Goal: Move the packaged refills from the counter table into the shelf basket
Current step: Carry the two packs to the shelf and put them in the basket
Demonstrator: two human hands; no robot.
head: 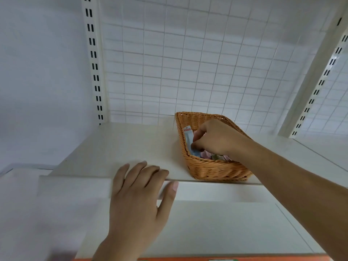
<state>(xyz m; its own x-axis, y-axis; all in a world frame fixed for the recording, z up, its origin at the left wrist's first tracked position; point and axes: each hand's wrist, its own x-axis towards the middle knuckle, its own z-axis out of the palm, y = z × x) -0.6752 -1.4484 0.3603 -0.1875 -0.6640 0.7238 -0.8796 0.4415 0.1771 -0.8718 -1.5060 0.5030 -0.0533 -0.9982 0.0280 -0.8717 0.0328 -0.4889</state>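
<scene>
The right hand (212, 140) reached into the wicker basket (212, 169), fingers pinching a blue refill packet (189, 142) to seat it; the left hand (139, 187), spread, braced on the shelf (113, 147) edge nearby.

We see the basket (211, 166) on the shelf (116, 147), toward its front edge, with the packaged refills (189, 140) inside it. Our right hand (214, 138) reaches into the basket, while our left hand (139, 194) rests on the shelf's front edge, left of the basket. Behind stands the grid panel (188, 63).

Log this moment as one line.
right hand: pinches blue packaged refill inside orange wicker basket | left hand: rests on white shelf edge
</scene>
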